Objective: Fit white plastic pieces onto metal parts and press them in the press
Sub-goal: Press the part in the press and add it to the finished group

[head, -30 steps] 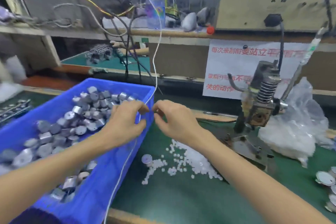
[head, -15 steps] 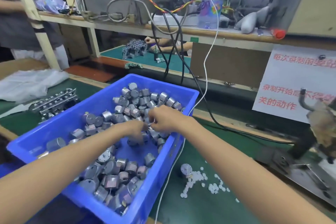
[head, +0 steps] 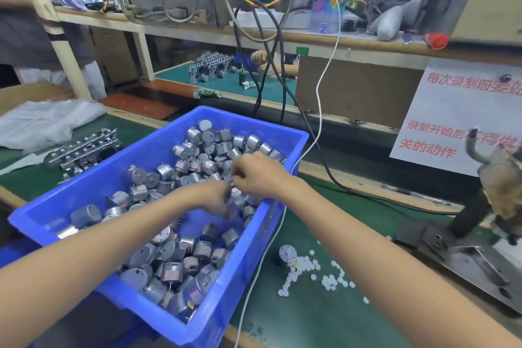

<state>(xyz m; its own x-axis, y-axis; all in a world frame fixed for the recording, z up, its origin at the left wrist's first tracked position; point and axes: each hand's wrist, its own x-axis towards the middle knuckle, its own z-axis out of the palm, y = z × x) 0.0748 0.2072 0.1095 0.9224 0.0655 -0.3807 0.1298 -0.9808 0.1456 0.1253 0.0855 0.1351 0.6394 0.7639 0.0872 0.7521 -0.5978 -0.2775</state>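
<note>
While both forearms reach in from the near edge, the left hand (head: 214,196) and right hand (head: 255,175) meet over the middle of a blue bin (head: 220,305) on a green mat (head: 310,319), fingertips almost touching one another just above the heap of metal parts (head: 203,147). The left hand has its fingers curled down into the heap, but it is blurred — whether it grips a part I cannot tell. The right hand has its fingers bent and its thumb and forefinger drawn toward the left hand; something small and grey shows between the two hands, yet whether the right hand pinches it I cannot tell either. The parts are short silver cylinders, piled thick along the bin's far side and near corner, with bare blue floor between. Just right of the bin, a lone part (head: 286,254) stands upright on the mat, and white pieces (head: 329,281) lie scattered beside it and to its right. The press (head: 500,186) stands at the right edge on a metal base plate (head: 466,260), well apart from both hands. A white cable (head: 319,110) drops past the shelf (head: 169,29), by the bin's right corner and along its right wall. Left of the bin lie a metal rack (head: 84,150) and a plastic sheet (head: 42,121).
</note>
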